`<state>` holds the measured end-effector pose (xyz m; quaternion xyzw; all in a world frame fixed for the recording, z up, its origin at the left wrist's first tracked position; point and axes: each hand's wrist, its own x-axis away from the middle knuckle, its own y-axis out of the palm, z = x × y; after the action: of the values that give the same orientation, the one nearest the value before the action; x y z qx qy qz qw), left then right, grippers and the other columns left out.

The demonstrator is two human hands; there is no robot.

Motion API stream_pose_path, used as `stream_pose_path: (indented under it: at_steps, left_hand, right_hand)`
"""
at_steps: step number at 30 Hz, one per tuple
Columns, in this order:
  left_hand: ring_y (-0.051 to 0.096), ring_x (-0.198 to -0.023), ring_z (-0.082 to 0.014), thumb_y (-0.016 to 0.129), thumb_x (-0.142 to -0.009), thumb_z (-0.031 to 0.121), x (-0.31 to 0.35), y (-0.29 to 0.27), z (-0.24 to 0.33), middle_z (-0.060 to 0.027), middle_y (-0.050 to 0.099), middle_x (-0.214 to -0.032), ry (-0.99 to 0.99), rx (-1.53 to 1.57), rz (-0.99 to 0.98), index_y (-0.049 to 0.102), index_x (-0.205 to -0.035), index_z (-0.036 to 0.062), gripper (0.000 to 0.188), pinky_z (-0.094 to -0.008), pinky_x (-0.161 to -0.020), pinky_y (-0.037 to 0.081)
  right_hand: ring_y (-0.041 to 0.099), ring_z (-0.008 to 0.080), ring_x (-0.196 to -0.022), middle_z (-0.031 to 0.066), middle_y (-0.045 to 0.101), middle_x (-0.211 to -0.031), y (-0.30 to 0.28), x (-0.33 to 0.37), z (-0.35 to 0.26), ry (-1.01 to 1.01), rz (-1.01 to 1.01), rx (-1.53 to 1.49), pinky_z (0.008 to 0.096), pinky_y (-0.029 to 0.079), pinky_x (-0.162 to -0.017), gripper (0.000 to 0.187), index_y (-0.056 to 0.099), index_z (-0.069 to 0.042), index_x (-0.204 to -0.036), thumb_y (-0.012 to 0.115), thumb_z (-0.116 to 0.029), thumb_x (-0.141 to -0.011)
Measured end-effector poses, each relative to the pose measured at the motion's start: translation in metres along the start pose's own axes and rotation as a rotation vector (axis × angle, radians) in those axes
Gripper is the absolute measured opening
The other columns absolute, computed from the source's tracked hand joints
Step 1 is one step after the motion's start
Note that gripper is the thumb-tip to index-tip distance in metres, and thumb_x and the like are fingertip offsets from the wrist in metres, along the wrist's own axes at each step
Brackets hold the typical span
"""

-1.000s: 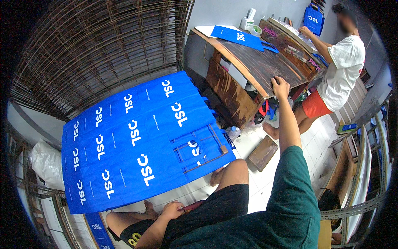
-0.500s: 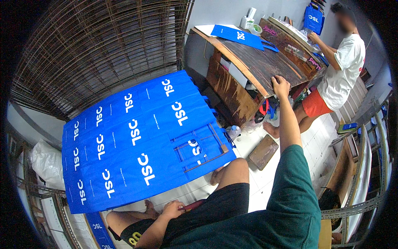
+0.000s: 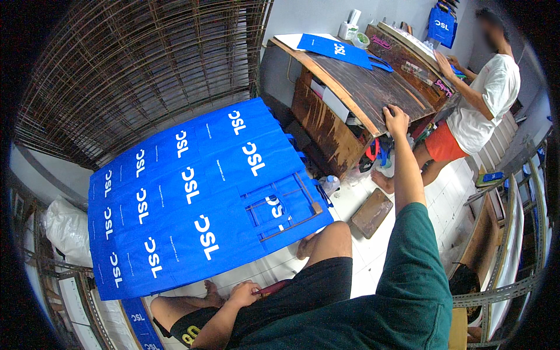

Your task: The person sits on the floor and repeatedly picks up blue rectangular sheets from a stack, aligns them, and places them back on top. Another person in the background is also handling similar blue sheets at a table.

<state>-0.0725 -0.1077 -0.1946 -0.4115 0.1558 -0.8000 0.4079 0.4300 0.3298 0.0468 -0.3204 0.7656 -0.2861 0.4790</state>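
In my lap, my left hand (image 3: 245, 293) is closed at one end of a dark red, elongated thing (image 3: 273, 288); its exact kind I cannot make out. My right arm reaches forward, and my right hand (image 3: 397, 121) rests on the front edge of the dark wooden worktable (image 3: 373, 87), fingers bent over the top and nothing seen in them. Before me to the left, flat blue bags (image 3: 175, 192) with white print lie in rows on a low surface. Toward its right corner lies a thin rectangular metal frame (image 3: 280, 233) over the blue fabric.
A blue bag (image 3: 338, 51) lies on the worktable near white bottles (image 3: 350, 26). Another person (image 3: 487, 87) stands at its right side. A brown box (image 3: 371, 213) and a plastic bottle (image 3: 331, 184) stand on the tiled floor. Wire racks (image 3: 146, 70) rise behind the bags.
The other person has shifted slightly right, with the head turned and the hands moved along the worktable's far shelf. My own hands stay where they were.
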Motion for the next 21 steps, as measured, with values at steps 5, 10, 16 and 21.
stream_pose_path:
  at_steps: [5,10,16,21]
  left_hand:
    - [0.061,-0.084,-0.0278,0.065,-0.071,0.023,-0.0026,0.0042,-0.0049,-0.0074,0.062,-0.086,0.019,-0.042,0.015,0.066,-0.095,0.0201,0.024,-0.0396,-0.075,0.049]
    - [0.061,-0.085,-0.0276,0.065,-0.071,0.024,-0.0029,0.0054,-0.0081,-0.0079,0.062,-0.085,0.021,-0.002,0.014,0.066,-0.095,0.0198,0.025,-0.0392,-0.075,0.049]
    - [0.061,-0.074,-0.0257,0.069,-0.068,0.026,-0.0017,0.0053,-0.0075,-0.0087,0.060,-0.080,0.054,-0.014,0.052,0.067,-0.093,0.0183,0.026,-0.0387,-0.068,0.050]
    - [0.060,-0.074,-0.0252,0.070,-0.068,0.028,-0.0013,0.0021,-0.0025,-0.0080,0.059,-0.077,0.010,0.010,0.023,0.067,-0.092,0.0188,0.026,-0.0389,-0.068,0.049]
  right_hand:
    - [0.042,0.0331,-0.117,0.0093,0.055,-0.122,-0.0021,-0.0001,-0.0005,-0.009,-0.022,-0.002,0.0386,0.030,-0.101,0.043,0.062,-0.011,-0.111,0.054,-0.041,-0.082]
    - [0.043,0.0331,-0.115,0.0087,0.055,-0.122,-0.0031,0.0008,0.0005,-0.017,-0.020,-0.018,0.0384,0.031,-0.101,0.043,0.061,-0.011,-0.112,0.054,-0.041,-0.083]
    - [0.042,0.0325,-0.116,0.0079,0.055,-0.123,-0.0027,0.0020,-0.0015,-0.006,-0.014,-0.019,0.0387,0.031,-0.101,0.042,0.062,-0.013,-0.112,0.053,-0.041,-0.083]
    - [0.041,0.0325,-0.117,0.0079,0.054,-0.124,-0.0003,-0.0009,0.0024,-0.011,-0.016,-0.012,0.0387,0.031,-0.101,0.042,0.062,-0.013,-0.112,0.054,-0.042,-0.083]
